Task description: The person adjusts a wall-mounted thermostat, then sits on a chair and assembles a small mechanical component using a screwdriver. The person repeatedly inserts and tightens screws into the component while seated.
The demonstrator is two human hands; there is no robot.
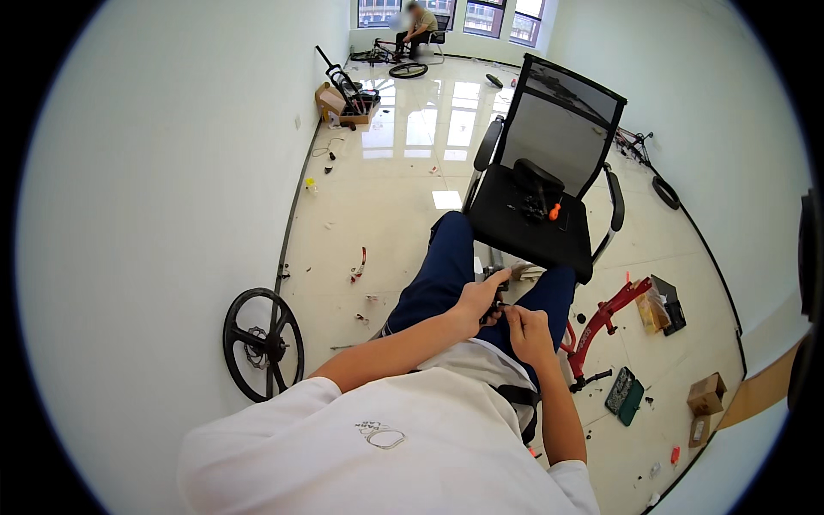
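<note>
Over the lap, seen from the head camera, the left hand (477, 300) and the right hand (525, 330) meet above the blue trousers, both closed around a small dark part (495, 299) that is pinched between the fingers; it is too small to tell what it is. The part sits just in front of the near edge of the black office chair (536, 225), whose seat carries a dark tool and an orange-handled piece (555, 210).

A slip looks like the main risk: the part is tiny and held only by fingertips above the knees, so a loose pinch could let it drop to the glossy floor and roll among the scattered bits there.

The floor (403, 172) is pale, shiny tile, strewn with small parts. A black wheel (263, 343) leans at the left wall, a red bicycle frame (596, 326) lies by the right knee, with a green case (624, 395) and cardboard boxes (705, 403) toward the right wall. At the far end, under the windows, another person (418, 26) sits working beside a second wheel.
</note>
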